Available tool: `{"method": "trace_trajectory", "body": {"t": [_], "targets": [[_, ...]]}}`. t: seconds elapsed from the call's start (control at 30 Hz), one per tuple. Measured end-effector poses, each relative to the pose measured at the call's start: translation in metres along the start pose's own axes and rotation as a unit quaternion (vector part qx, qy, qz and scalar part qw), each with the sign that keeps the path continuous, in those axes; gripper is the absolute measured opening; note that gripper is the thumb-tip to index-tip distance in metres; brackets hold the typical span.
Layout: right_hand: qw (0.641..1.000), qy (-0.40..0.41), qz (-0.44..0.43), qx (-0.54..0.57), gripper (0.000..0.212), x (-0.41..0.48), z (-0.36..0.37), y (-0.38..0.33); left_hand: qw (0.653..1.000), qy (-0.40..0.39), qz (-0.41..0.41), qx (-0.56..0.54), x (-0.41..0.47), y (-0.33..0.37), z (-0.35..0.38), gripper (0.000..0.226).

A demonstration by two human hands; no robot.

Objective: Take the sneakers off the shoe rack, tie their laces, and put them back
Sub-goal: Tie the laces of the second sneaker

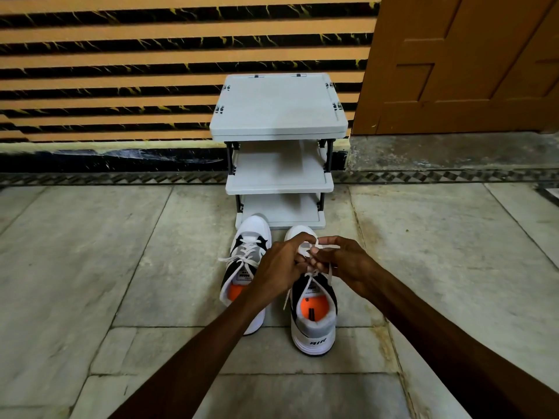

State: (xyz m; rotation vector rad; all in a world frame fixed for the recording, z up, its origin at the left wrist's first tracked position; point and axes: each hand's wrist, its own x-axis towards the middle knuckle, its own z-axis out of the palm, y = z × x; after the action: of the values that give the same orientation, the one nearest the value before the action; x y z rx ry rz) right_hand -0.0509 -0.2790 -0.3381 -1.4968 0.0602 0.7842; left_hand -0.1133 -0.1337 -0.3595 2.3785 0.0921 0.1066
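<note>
Two white, grey and black sneakers with orange insoles stand side by side on the floor, toes toward the grey shoe rack (279, 181). The left sneaker (245, 267) has loose laces spread to its left. Over the right sneaker (313, 316), my left hand (279, 263) and my right hand (341, 263) meet, each pinching part of its white lace (314, 246). The lace forms a loop between my fingers, and one end hangs down the shoe's left side.
The three-shelf rack stands against a striped orange and black wall (121, 86), its shelves bare. A brown wooden door (469, 65) is at the right. Grey stone floor tiles (90, 267) spread around the shoes.
</note>
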Motion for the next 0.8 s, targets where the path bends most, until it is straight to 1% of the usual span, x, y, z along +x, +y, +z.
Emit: {"method": "trace_trajectory", "body": {"t": [0.17, 0.27, 0.37, 0.47, 0.6, 0.67, 0.8], "targets": [[0.998, 0.034, 0.007, -0.057, 0.039, 0.006, 0.001, -0.001, 1.000, -0.015, 0.008, 0.004, 0.003, -0.002, 0.003, 0.049], [0.995, 0.055, 0.014, -0.087, 0.051, 0.012, -0.001, -0.001, 1.000, -0.023, 0.007, 0.018, 0.004, -0.004, 0.001, 0.048], [0.989, 0.054, 0.011, -0.137, 0.061, 0.014, -0.003, -0.002, 0.999, -0.035, 0.008, 0.035, 0.007, -0.006, -0.001, 0.049], [0.973, 0.068, -0.041, -0.215, 0.057, 0.012, -0.002, -0.003, 0.998, -0.044, 0.013, 0.040, 0.008, -0.007, 0.000, 0.049], [0.913, 0.071, -0.182, -0.357, 0.051, 0.011, -0.002, 0.008, 0.999, -0.033, -0.002, 0.035, 0.010, -0.009, 0.003, 0.052], [0.892, 0.078, -0.229, -0.381, 0.048, 0.011, -0.004, 0.014, 0.999, -0.030, -0.009, 0.021, 0.011, -0.008, 0.004, 0.052], [0.864, 0.092, -0.283, -0.406, 0.043, 0.008, 0.000, 0.021, 0.999, -0.030, -0.030, -0.027, 0.009, -0.009, 0.006, 0.050]]}}
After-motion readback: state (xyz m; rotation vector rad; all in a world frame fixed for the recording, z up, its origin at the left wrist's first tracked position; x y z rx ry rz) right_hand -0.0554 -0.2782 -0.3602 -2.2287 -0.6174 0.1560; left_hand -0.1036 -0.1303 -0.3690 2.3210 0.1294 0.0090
